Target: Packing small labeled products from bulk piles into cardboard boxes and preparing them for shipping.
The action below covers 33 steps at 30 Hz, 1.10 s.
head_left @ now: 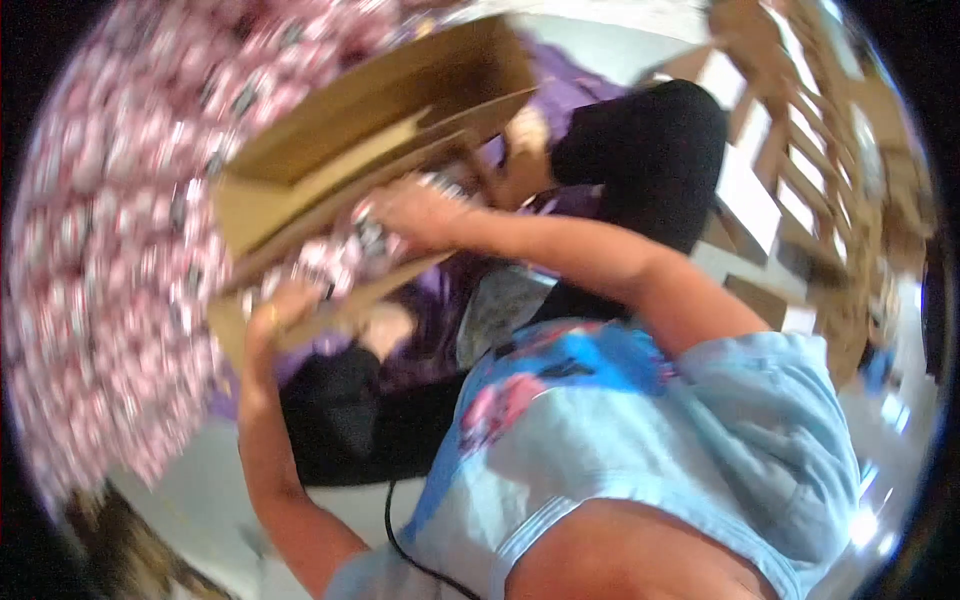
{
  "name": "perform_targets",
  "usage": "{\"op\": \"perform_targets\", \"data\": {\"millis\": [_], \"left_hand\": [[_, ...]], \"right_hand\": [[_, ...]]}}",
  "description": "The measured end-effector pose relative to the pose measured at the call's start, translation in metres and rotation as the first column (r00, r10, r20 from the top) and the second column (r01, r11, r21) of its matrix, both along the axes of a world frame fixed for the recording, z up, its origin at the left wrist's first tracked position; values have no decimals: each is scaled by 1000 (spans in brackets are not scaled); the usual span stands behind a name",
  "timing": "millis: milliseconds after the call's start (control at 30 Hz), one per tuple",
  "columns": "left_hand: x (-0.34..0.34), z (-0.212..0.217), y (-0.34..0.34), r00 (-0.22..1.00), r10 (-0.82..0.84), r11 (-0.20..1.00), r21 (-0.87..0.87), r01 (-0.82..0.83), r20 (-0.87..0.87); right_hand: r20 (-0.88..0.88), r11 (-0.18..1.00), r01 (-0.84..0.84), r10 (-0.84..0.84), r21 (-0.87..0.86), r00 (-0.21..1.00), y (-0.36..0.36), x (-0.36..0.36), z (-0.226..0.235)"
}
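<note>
While blur softens every edge, a heap (110,260) of small pink packets spreads to the left of the box (350,165) and reaches round behind it. At the box's near left corner, the left hand (285,303) rests with bent fingers by the near flap (385,287); whether its grip has hold of a packet or of cardboard, I cannot tell. Inside the box, along its near part, lie more packets (335,262), loosely bunched. Over them, right of the box's middle, the right hand (420,212) reaches in, its grip loosely curled; I cannot tell if anything is in it. Just in front of the box is one bare foot (388,328); at its right end is the other, with purple cloth (570,85) beyond. Well to the right of the box are cartons (885,120).

If the left hand leans hard on that corner, the flap could crease or the box tip. Packets heaped unevenly could spill over the low near side, and a shifting foot might nudge the box askew.
</note>
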<state>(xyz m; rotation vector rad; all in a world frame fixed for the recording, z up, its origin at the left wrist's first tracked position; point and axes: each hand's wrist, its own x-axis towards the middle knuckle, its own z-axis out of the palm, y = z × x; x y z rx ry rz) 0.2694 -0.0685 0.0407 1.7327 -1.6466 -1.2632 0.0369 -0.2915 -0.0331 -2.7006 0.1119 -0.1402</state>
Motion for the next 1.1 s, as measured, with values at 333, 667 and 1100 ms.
{"op": "perform_targets", "data": {"millis": [333,667,1100], "left_hand": [[-20,-44,-44,861,-393,911,264,316,323],[-53,-35,-95,919,-124,962,271,19,375],[-39,-55,-93,898,-151,972,227,59,413]], "right_hand": [[455,904,-27,-189,427,870,9,-117,128],[175,406,876,-873,-260,456,-121,-434,49],[448,334,848,-736,-411,507,-129,-429,40]]}}
